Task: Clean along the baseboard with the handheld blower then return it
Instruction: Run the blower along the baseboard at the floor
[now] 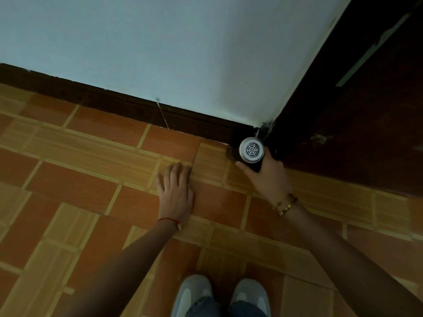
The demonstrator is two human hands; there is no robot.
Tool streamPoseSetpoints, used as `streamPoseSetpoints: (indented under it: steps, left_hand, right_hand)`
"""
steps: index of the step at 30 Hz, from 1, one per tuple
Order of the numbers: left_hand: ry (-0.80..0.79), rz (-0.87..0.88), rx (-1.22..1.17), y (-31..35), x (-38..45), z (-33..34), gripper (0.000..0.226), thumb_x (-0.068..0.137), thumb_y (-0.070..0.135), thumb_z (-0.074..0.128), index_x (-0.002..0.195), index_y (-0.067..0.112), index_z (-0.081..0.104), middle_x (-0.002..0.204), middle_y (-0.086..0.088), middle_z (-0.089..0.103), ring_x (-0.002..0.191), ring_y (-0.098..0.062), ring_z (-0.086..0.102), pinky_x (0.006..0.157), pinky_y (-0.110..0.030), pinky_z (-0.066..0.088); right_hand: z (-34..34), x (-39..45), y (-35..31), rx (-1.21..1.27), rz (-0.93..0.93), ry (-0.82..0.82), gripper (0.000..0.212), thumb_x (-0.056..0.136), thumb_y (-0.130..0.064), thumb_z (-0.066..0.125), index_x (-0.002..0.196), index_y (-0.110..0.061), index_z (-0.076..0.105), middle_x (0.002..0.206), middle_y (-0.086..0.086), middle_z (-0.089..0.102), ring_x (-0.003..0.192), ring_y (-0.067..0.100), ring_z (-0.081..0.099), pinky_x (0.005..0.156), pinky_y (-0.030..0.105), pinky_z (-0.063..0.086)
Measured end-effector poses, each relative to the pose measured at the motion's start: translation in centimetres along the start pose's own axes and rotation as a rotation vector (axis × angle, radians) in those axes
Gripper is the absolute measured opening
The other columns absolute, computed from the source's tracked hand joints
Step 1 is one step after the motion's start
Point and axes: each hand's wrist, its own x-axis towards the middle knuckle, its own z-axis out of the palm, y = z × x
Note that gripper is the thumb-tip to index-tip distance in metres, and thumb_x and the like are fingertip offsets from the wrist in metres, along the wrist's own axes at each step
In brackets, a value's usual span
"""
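My right hand [267,175] grips the black handle of the handheld blower [251,151], whose round silver rear grille faces me. Its nozzle end points into the corner where the dark baseboard [128,106] meets the dark wooden door [357,124]; the nozzle itself is hidden behind the body. My left hand [176,188] lies flat on the tiled floor, fingers spread, holding nothing, about a hand's width left of the blower.
The pale wall [171,46] rises above the baseboard. Orange and tan floor tiles [87,184] cover the ground. A thin wire [163,115] hangs down across the baseboard. My two grey shoes [219,296] stand at the bottom edge.
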Motion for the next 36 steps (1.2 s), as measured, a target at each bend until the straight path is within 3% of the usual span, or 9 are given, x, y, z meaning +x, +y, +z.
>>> streamPoseSetpoints:
  steps: [8,13,18,21,24,27,31,33,36]
  left_hand:
    - [-0.017,-0.037,0.006,-0.2,-0.1,0.5,0.049,0.099,0.031,0.031,0.144,0.016,0.042,0.150,-0.010,0.040,0.144,-0.028,0.026,0.118,-0.060,0.013]
    - [-0.027,-0.040,-0.010,-0.2,-0.1,0.4,0.049,0.098,0.031,0.033,0.144,0.016,0.042,0.149,-0.011,0.040,0.145,-0.028,0.026,0.118,-0.061,0.014]
    - [-0.038,-0.049,-0.013,0.0,0.0,0.3,0.049,0.099,0.032,0.032,0.145,0.017,0.041,0.150,-0.009,0.040,0.145,-0.027,0.026,0.118,-0.060,0.014]
    - [-0.029,-0.048,-0.019,-0.1,0.0,0.2,0.049,0.099,0.032,0.033,0.144,0.016,0.042,0.150,-0.009,0.039,0.145,-0.027,0.027,0.119,-0.059,0.013]
    - [-0.042,-0.056,-0.023,0.0,0.0,0.1,0.050,0.099,0.033,0.034,0.146,0.017,0.040,0.152,-0.008,0.036,0.146,-0.026,0.025,0.120,-0.058,0.011]
    - [-0.057,-0.059,-0.022,0.0,0.1,-0.1,0.051,0.098,0.034,0.034,0.146,0.017,0.040,0.150,-0.008,0.038,0.145,-0.026,0.026,0.120,-0.058,0.012]
    - [-0.136,-0.080,-0.003,0.2,0.8,-2.3,0.050,0.094,0.032,0.038,0.141,0.015,0.044,0.146,-0.010,0.044,0.141,-0.028,0.028,0.119,-0.059,0.017]
    - [-0.182,-0.114,-0.020,0.7,1.3,-5.1,0.048,0.094,0.027,0.040,0.141,0.015,0.042,0.146,-0.010,0.042,0.140,-0.030,0.032,0.119,-0.056,0.021]
    - [-0.240,-0.128,-0.115,2.3,2.2,-11.1,0.042,0.097,0.023,0.043,0.138,0.014,0.047,0.136,-0.008,0.051,0.129,-0.026,0.044,0.110,-0.044,0.037]
  right_hand:
    - [-0.3,0.1,0.0,-0.031,0.016,0.031,0.072,0.080,-0.059,0.063,0.136,-0.018,0.044,0.124,0.002,0.063,0.107,0.018,0.063,0.077,0.028,0.055]
    - [0.9,0.2,-1.7,0.040,-0.062,-0.062,0.071,0.079,-0.055,0.066,0.137,-0.020,0.045,0.126,-0.001,0.063,0.110,0.015,0.061,0.080,0.020,0.045]
    - [0.3,0.3,-1.2,0.024,0.008,0.035,0.064,0.081,-0.051,0.066,0.131,-0.014,0.050,0.121,0.003,0.065,0.103,0.015,0.063,0.068,0.016,0.043]
    - [0.6,0.1,-1.1,0.055,-0.031,-0.015,0.067,0.078,-0.051,0.069,0.130,-0.015,0.050,0.121,0.001,0.065,0.106,0.014,0.062,0.075,0.018,0.044]
    - [1.1,0.3,-1.3,0.093,-0.048,-0.029,0.064,0.076,-0.050,0.072,0.127,-0.015,0.054,0.117,-0.001,0.066,0.102,0.006,0.060,0.073,0.007,0.040]
    - [0.8,1.0,-1.5,0.113,0.012,-0.009,0.054,0.078,-0.046,0.071,0.118,-0.011,0.060,0.103,-0.002,0.066,0.089,0.002,0.055,0.064,0.002,0.034]
    - [-0.5,1.2,-2.2,0.178,0.109,-0.116,0.032,0.081,-0.044,0.068,0.093,-0.014,0.063,0.075,-0.004,0.063,0.062,0.007,0.060,0.054,0.014,0.042]
    - [-2.0,0.9,-3.4,0.277,0.229,-0.183,0.035,0.084,-0.043,0.066,0.071,-0.011,0.059,0.058,0.001,0.060,0.044,0.007,0.055,0.045,0.017,0.043]
    - [-5.5,-0.2,-6.5,0.432,0.374,-0.244,0.046,0.087,-0.042,0.064,0.059,-0.007,0.055,0.052,0.005,0.058,0.039,0.012,0.054,0.044,0.021,0.046]
